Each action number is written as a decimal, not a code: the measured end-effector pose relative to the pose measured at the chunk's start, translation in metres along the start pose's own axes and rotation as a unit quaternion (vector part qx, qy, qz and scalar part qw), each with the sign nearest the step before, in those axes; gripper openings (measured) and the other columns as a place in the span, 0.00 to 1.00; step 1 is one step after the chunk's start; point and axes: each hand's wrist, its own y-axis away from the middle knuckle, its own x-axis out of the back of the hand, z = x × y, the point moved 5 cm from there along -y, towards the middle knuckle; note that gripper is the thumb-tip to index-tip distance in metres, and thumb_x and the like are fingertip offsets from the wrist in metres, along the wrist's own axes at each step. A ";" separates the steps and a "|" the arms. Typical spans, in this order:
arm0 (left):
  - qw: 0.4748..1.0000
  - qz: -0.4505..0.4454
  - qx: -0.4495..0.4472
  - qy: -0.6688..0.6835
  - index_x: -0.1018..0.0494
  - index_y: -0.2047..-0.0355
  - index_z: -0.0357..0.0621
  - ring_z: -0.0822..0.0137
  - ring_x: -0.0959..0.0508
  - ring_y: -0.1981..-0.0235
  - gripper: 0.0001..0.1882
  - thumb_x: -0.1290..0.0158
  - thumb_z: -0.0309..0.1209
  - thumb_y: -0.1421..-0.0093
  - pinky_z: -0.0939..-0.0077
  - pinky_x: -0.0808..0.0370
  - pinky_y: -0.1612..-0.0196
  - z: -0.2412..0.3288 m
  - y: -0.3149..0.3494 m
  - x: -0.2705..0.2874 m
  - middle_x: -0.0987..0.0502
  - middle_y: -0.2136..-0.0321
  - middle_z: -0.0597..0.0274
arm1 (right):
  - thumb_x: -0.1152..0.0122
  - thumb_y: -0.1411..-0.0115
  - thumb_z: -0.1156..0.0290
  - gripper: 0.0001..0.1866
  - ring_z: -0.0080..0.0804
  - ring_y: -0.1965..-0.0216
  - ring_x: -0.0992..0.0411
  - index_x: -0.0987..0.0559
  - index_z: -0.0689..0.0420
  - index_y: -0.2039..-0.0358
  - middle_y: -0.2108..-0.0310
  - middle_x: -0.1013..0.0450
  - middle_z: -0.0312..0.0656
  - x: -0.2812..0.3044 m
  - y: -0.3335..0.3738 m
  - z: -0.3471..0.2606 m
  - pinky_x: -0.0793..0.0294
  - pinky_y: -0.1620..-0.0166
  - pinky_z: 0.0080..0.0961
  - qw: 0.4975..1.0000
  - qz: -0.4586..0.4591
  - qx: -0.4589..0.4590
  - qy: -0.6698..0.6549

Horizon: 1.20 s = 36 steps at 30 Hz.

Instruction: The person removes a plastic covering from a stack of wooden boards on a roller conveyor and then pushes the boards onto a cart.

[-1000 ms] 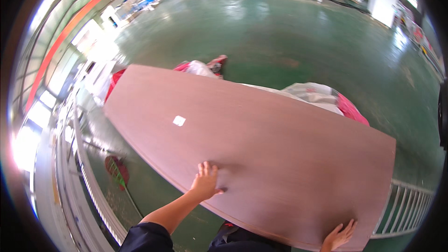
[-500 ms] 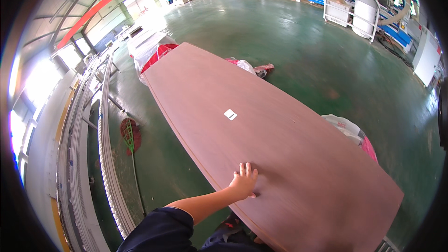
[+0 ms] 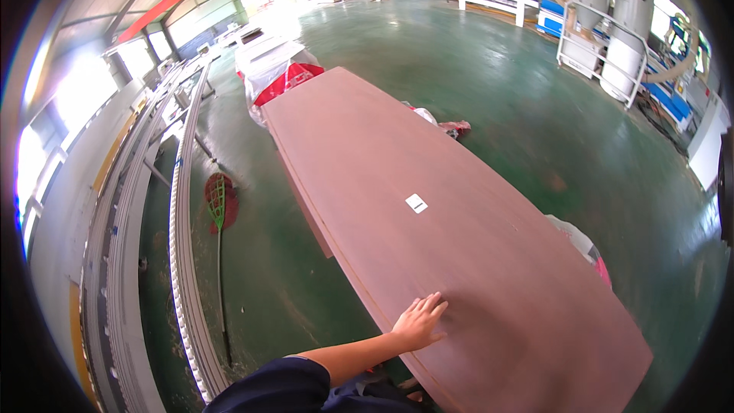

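Observation:
A long reddish-brown board (image 3: pixel 459 153) stretches away from me, its near end at the lower right. A small white label (image 3: pixel 417 203) with a dark mark sits near its middle. My left hand (image 3: pixel 420 324) rests palm down on the near part of the board, close to the left edge, fingers stretched out and thumb apart. It grips nothing. Below the board's left edge, a strip of a second brown board (image 3: pixel 310 218) shows. My right hand is not in view.
White and red plastic wrapping (image 3: pixel 287 80) covers a stack beyond the far end; more wrapping (image 3: pixel 581 241) lies at the right. Long metal rails (image 3: pixel 182 206) run along the left. A green racket-shaped tool (image 3: pixel 219 203) lies beside them. Machines (image 3: pixel 612 38) stand at the far right.
My view has shifted, and the board with its label sits farther right in it. A lower board's edge now shows at the left. My left hand's fingers have turned rightward on the surface.

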 end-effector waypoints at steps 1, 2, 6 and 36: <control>1.000 0.005 0.004 0.003 0.43 0.38 0.42 0.50 0.42 0.37 0.40 0.43 0.50 0.45 0.50 0.43 0.37 -0.010 0.007 -0.001 0.45 0.38 0.42 | 0.54 0.36 0.50 0.25 0.43 0.42 0.36 0.30 0.43 0.41 0.41 0.34 0.37 -0.008 -0.004 0.009 0.40 0.41 0.49 0.999 0.024 0.014 0.020; 0.998 0.041 0.032 0.038 0.43 0.39 0.43 0.48 0.43 0.36 0.39 0.44 0.50 0.45 0.49 0.44 0.36 -0.024 0.017 0.005 0.46 0.38 0.43 | 0.53 0.36 0.50 0.25 0.43 0.42 0.36 0.29 0.43 0.41 0.41 0.34 0.36 -0.007 -0.007 0.011 0.40 0.41 0.48 0.999 0.020 0.023 0.021; 0.965 0.153 0.213 -0.025 0.45 0.38 0.41 0.41 0.51 0.35 0.40 0.45 0.50 0.44 0.48 0.51 0.34 -0.093 0.053 0.041 0.52 0.36 0.38 | 0.53 0.36 0.50 0.24 0.43 0.43 0.35 0.29 0.43 0.42 0.41 0.33 0.36 -0.003 -0.017 0.026 0.41 0.40 0.48 0.997 0.052 0.048 0.033; 0.880 0.185 0.416 0.134 0.61 0.35 0.29 0.38 0.58 0.32 0.52 0.49 0.55 0.42 0.60 0.55 0.31 -0.130 0.051 0.074 0.63 0.35 0.28 | 0.52 0.37 0.50 0.28 0.46 0.44 0.35 0.35 0.48 0.40 0.43 0.36 0.51 0.073 0.048 -0.029 0.32 0.46 0.49 0.995 -0.006 0.003 -0.104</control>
